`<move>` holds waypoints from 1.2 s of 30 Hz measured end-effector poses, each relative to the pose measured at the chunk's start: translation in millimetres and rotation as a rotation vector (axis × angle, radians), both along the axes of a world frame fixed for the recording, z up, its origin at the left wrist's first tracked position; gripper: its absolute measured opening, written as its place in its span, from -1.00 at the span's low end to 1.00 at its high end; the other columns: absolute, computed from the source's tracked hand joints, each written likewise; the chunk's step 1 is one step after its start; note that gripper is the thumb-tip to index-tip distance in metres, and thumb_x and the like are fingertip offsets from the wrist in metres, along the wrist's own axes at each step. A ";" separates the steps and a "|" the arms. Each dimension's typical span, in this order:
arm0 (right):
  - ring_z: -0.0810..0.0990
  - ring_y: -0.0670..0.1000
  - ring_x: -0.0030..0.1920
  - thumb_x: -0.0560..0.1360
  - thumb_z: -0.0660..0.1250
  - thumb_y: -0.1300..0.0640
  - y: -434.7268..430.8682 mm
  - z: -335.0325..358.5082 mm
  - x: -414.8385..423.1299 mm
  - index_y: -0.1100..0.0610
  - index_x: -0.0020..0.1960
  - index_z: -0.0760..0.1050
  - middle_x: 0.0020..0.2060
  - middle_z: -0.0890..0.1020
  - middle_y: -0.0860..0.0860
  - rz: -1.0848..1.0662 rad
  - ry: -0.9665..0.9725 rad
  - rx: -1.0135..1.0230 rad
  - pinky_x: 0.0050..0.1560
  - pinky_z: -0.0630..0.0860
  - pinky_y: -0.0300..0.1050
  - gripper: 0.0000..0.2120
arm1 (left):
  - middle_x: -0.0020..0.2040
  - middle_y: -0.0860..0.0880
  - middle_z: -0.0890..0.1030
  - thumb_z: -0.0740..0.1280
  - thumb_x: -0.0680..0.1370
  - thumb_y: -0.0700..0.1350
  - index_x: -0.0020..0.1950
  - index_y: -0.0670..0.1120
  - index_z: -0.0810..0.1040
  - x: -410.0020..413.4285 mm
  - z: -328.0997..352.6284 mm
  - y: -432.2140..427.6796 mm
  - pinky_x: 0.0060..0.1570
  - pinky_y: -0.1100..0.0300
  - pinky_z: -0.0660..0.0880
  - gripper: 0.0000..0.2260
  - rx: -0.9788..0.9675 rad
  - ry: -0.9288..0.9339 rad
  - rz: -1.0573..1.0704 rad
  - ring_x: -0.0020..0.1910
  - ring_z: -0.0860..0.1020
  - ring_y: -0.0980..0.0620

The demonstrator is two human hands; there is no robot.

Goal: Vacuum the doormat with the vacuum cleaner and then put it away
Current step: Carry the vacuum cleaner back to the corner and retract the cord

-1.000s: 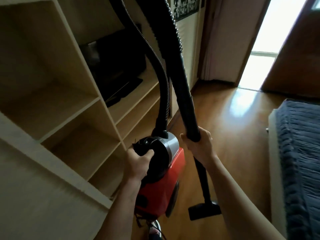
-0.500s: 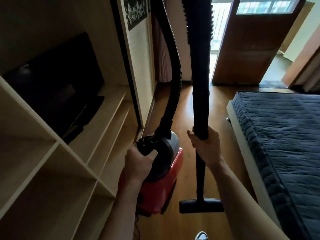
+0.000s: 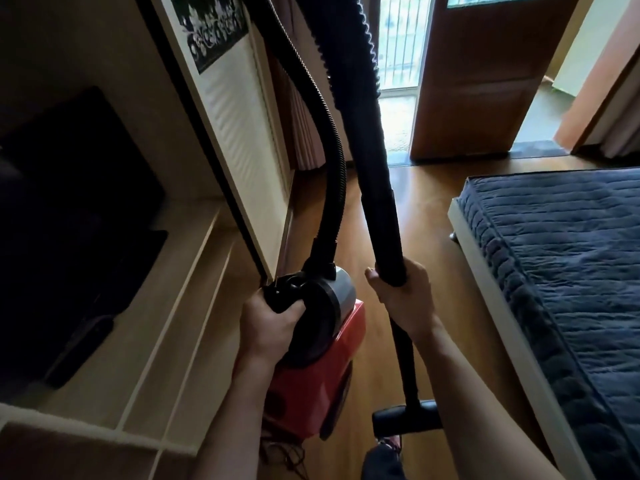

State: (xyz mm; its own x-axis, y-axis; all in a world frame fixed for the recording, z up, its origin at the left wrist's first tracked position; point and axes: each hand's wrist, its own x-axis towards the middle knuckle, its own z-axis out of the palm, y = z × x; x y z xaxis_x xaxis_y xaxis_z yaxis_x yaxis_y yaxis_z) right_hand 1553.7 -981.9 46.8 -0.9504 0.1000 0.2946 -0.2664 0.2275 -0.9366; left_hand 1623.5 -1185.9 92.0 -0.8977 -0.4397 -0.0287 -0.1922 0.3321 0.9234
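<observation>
I carry a red vacuum cleaner (image 3: 318, 382) off the wooden floor. My left hand (image 3: 268, 323) grips its black carry handle at the top of the body. My right hand (image 3: 403, 297) grips the black wand (image 3: 375, 188), which stands almost upright. The black floor nozzle (image 3: 407, 417) hangs at the wand's lower end, just above the floor. A ribbed black hose (image 3: 334, 157) arcs up from the body and out of the top of the view. A dark doormat (image 3: 538, 148) lies at the doorway ahead on the right.
Pale wooden shelves (image 3: 194, 306) with a dark TV (image 3: 76, 216) stand on my left. A bed with a dark blue quilt (image 3: 561, 271) fills the right. A brown door (image 3: 481, 74) stands open ahead, with a bright glass door (image 3: 400, 43) beside it. Wooden floor runs between them.
My view has swung right and forward from the shelves toward the doorway and the bed. Both hands keep their grips and the vacuum cleaner travels with me.
</observation>
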 end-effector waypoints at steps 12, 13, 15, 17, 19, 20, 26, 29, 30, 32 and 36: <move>0.43 0.30 -0.43 0.40 0.42 -0.02 56.2 -2.8 -221.7 0.28 -0.33 0.38 -0.45 0.45 0.27 0.065 0.016 -0.058 -0.39 0.44 0.27 -0.60 | -0.30 0.03 0.64 0.53 0.39 -0.18 -0.22 0.03 0.58 -222.0 12.4 55.2 -0.46 0.25 0.45 -0.83 0.028 -0.038 0.014 -0.35 0.63 0.00; 0.44 0.30 -0.43 0.41 0.41 -0.03 58.4 -3.5 -234.2 0.27 -0.32 0.39 -0.45 0.45 0.26 0.075 0.023 -0.051 -0.39 0.44 0.27 -0.60 | -0.31 0.01 0.64 0.53 0.39 -0.18 -0.21 0.02 0.58 -236.4 12.4 57.7 -0.49 0.26 0.44 -0.84 0.036 -0.036 0.021 -0.37 0.62 -0.02; 0.46 0.31 -0.42 0.42 0.41 -0.03 63.1 -3.2 -259.1 0.26 -0.31 0.41 -0.44 0.47 0.24 0.082 0.031 -0.034 -0.39 0.46 0.26 -0.62 | -0.35 0.00 0.61 0.52 0.40 -0.21 -0.22 0.00 0.57 -264.9 10.7 62.9 -0.57 0.30 0.40 -0.83 0.056 -0.029 0.025 -0.44 0.57 0.01; 0.47 0.29 -0.41 0.44 0.44 0.01 66.3 -0.9 -282.1 0.23 -0.29 0.43 -0.44 0.49 0.22 0.075 0.033 -0.021 -0.38 0.48 0.23 -0.67 | -0.40 0.01 0.55 0.51 0.42 -0.23 -0.24 -0.01 0.55 -292.2 8.0 67.5 -0.60 0.34 0.35 -0.82 0.078 -0.035 0.021 -0.49 0.51 0.05; 0.48 0.24 -0.40 0.48 0.50 0.14 68.8 -0.5 -304.7 0.10 -0.29 0.46 -0.43 0.51 0.18 0.071 0.035 -0.002 -0.37 0.48 0.15 -0.74 | -0.41 0.02 0.54 0.50 0.43 -0.22 -0.24 -0.02 0.54 -319.4 2.6 70.6 -0.60 0.34 0.35 -0.82 0.083 -0.046 0.015 -0.49 0.49 0.05; 0.49 0.21 -0.40 0.49 0.51 0.21 69.8 -2.1 -316.7 0.00 -0.29 0.47 -0.43 0.53 0.15 0.063 0.036 0.001 -0.36 0.48 0.10 -0.71 | -0.40 0.02 0.54 0.50 0.43 -0.21 -0.24 -0.02 0.54 -333.3 -0.6 71.3 -0.59 0.33 0.35 -0.83 0.082 -0.051 0.016 -0.48 0.49 0.05; 0.50 0.03 -0.42 0.48 0.53 0.24 71.9 -14.1 -403.2 -0.13 -0.23 0.48 -0.43 0.54 -0.05 0.051 0.022 -0.013 -0.37 0.47 -0.17 -0.66 | -0.42 0.03 0.51 0.48 0.45 -0.25 -0.26 -0.03 0.52 -427.8 -8.9 71.1 -0.61 0.36 0.34 -0.80 0.149 -0.066 -0.052 -0.49 0.46 0.08; 0.47 0.20 -0.41 0.44 0.52 0.00 68.3 -15.3 -460.3 -0.07 -0.29 0.46 -0.44 0.51 0.08 -0.011 0.005 -0.030 -0.39 0.46 0.06 -0.75 | -0.39 -0.01 0.51 0.47 0.46 -0.26 -0.18 -0.14 0.54 -488.4 -12.3 68.7 -0.62 0.34 0.33 -0.88 0.200 -0.094 -0.102 -0.52 0.45 0.09; 0.45 0.23 -0.41 0.43 0.50 -0.04 65.4 -15.4 -481.8 -0.04 -0.29 0.46 -0.44 0.50 0.11 -0.017 0.006 -0.034 -0.38 0.46 0.13 -0.75 | -0.37 -0.03 0.52 0.47 0.46 -0.25 -0.12 -0.16 0.56 -510.9 -12.7 66.8 -0.61 0.32 0.34 -0.90 0.211 -0.111 -0.114 -0.54 0.46 0.09; 0.43 0.24 -0.42 0.42 0.48 -0.08 56.2 -15.6 -524.6 0.03 -0.31 0.44 -0.45 0.47 0.16 -0.038 -0.003 -0.018 -0.39 0.42 0.19 -0.70 | -0.35 -0.06 0.53 0.46 0.46 -0.23 -0.04 -0.19 0.56 -556.8 -13.6 61.6 -0.60 0.31 0.34 -0.86 0.234 -0.138 -0.139 -0.59 0.45 0.13; 0.31 0.13 -0.48 0.40 0.46 -0.11 39.7 -11.2 -600.7 0.17 -0.35 0.33 -0.48 0.38 0.20 -0.057 -0.009 -0.005 -0.45 0.32 0.15 -0.55 | -0.36 -0.05 0.53 0.46 0.47 -0.23 -0.02 -0.20 0.55 -639.8 -11.1 52.8 -0.59 0.29 0.34 -0.86 0.259 -0.163 -0.213 -0.59 0.45 0.14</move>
